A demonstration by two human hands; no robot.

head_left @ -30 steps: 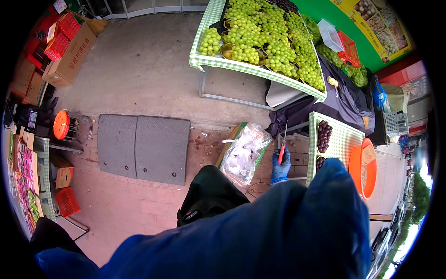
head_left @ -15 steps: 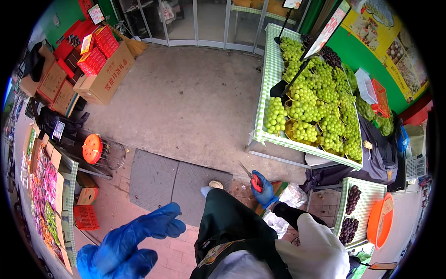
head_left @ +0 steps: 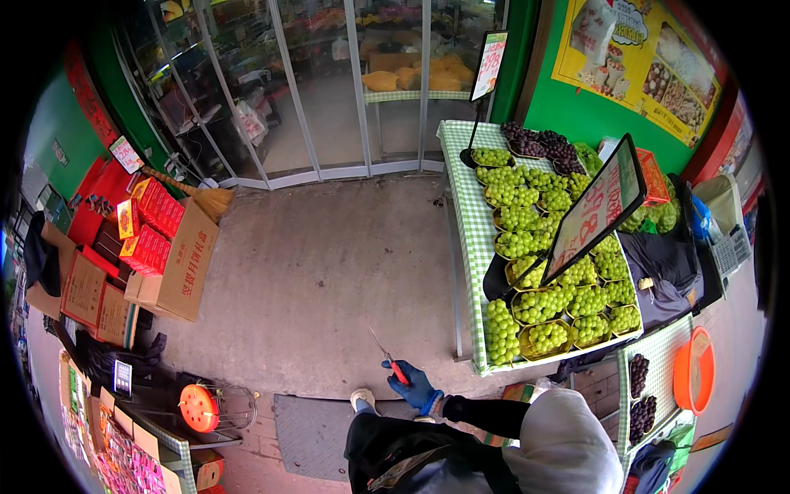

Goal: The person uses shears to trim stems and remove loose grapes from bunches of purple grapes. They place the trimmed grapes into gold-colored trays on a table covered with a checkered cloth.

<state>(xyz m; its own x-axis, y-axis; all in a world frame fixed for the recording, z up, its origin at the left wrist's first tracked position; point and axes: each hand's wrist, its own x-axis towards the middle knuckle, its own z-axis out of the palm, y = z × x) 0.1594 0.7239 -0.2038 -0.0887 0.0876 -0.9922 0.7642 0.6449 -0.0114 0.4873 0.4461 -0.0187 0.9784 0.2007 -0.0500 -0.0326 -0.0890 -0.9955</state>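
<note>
My right hand (head_left: 417, 392), in a blue glove, is closed around the red handle of a pair of scissors (head_left: 398, 372). Their thin blades point up and to the left, away from my body. The nearest goods are green grapes (head_left: 543, 305), set out in several yellow trays on a table (head_left: 462, 214) with a green-checked cloth, to the right of the hand and apart from it. My left hand is outside the picture.
A sign on a black stand (head_left: 597, 206) rises over the grapes. Dark grapes (head_left: 639, 375) lie on a smaller table at right, beside an orange basin (head_left: 694, 370). At left are a cardboard box (head_left: 185, 267), red boxes (head_left: 150, 247) and an orange-topped stool (head_left: 199, 407). Glass doors (head_left: 317, 99) stand ahead.
The view has tilted up and shifted, bringing more of the doors in. My left hand has left the picture. My right hand still holds the scissors.
</note>
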